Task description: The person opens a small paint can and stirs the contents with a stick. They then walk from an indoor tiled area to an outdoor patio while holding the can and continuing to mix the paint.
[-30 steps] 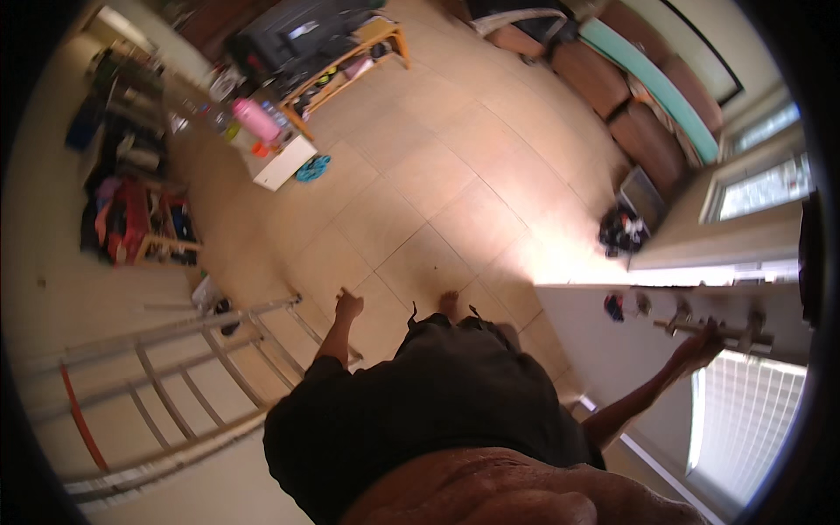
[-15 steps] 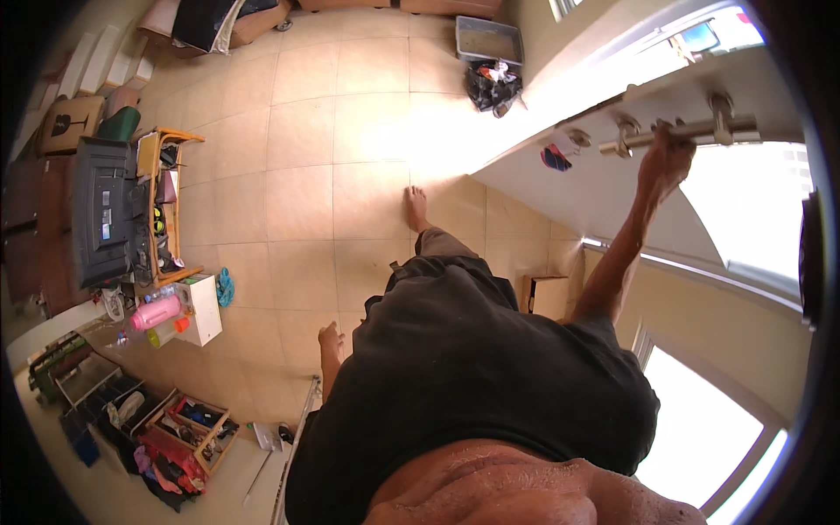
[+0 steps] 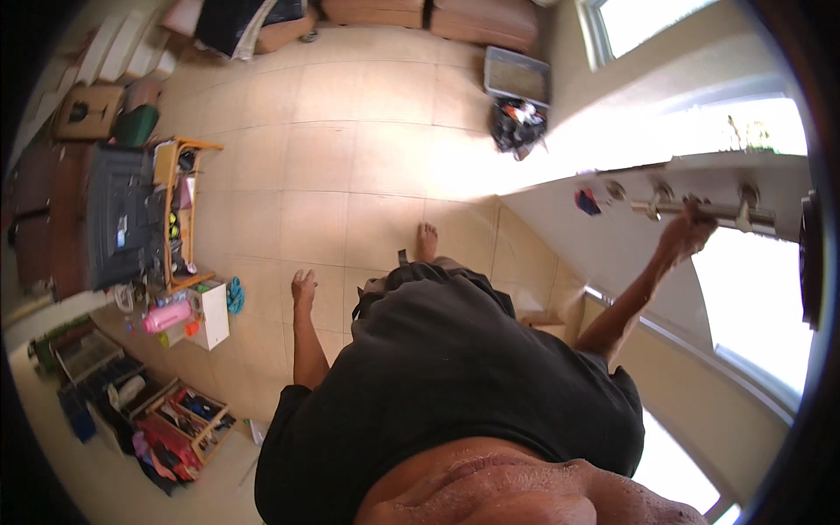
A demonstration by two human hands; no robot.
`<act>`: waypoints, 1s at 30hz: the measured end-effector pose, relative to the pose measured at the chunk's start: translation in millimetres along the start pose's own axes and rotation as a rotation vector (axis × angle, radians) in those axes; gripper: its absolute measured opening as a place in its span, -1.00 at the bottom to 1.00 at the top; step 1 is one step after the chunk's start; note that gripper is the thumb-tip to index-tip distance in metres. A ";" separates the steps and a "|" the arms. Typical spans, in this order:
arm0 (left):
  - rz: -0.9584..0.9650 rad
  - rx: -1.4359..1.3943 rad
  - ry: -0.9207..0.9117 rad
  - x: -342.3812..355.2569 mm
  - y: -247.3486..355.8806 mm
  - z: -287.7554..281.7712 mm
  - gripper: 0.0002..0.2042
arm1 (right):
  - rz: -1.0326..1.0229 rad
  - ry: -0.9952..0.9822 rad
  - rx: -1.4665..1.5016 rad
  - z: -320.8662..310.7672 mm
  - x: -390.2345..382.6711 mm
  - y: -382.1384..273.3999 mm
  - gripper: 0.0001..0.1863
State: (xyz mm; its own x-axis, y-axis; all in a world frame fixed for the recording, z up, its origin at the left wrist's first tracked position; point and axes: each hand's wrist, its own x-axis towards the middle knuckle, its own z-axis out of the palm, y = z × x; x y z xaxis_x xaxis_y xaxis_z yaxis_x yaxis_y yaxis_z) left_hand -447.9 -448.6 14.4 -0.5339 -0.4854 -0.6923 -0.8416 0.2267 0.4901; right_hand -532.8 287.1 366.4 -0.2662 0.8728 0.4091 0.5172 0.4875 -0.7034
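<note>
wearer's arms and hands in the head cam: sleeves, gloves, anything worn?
Both arms are bare from above the elbow down; the only clothing in view is a short-sleeved black shirt. The left hand and right hand are ungloved. No watch, ring or band can be made out, though the hands are small in this wide view. No markings are visible on the sleeves.

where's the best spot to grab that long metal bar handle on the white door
Probably mid-span of the long metal bar handle, between its round mounts, where the right hand already wraps it. The bar stands off the white door, so fingers can hook around it from the person's side. The left hand hangs free.
</note>
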 end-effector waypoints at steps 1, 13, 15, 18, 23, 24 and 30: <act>-0.001 0.013 -0.007 -0.2 6.9 6.5 -0.33 | -0.051 0.009 0.080 11.2 19.1 22.5 -0.49; -0.183 0.152 -0.046 4.1 -82.1 17.1 -0.41 | -0.264 0.154 -0.527 64.8 140.3 103.6 -0.33; -0.210 0.142 0.042 -4.7 -91.4 16.5 -0.43 | -0.215 0.199 -0.383 67.6 102.5 58.5 -0.33; -0.227 0.102 0.038 -11.9 -90.9 13.4 -0.30 | -0.543 0.158 -0.009 90.9 31.6 6.3 -0.35; -0.151 -0.172 0.026 -25.1 -89.1 0.9 -0.24 | -0.900 -0.362 0.335 127.9 -151.8 -59.8 -0.40; -0.119 -0.175 0.064 -29.6 -98.6 -1.7 -0.25 | -0.953 -0.504 0.371 133.4 -191.9 -69.2 -0.41; -0.247 -0.274 0.180 -72.8 -201.2 -8.6 -0.31 | -1.262 -1.289 0.330 159.1 -401.3 -100.6 -0.46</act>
State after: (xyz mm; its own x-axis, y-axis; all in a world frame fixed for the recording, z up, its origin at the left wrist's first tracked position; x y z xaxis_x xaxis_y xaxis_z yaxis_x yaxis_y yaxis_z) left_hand -239.0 -466.1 -29.2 -0.2748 -0.6429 -0.7150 -0.8772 -0.1369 0.4602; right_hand -607.4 -108.3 180.6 -0.7930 -0.5801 0.1861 -0.5840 0.6367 -0.5036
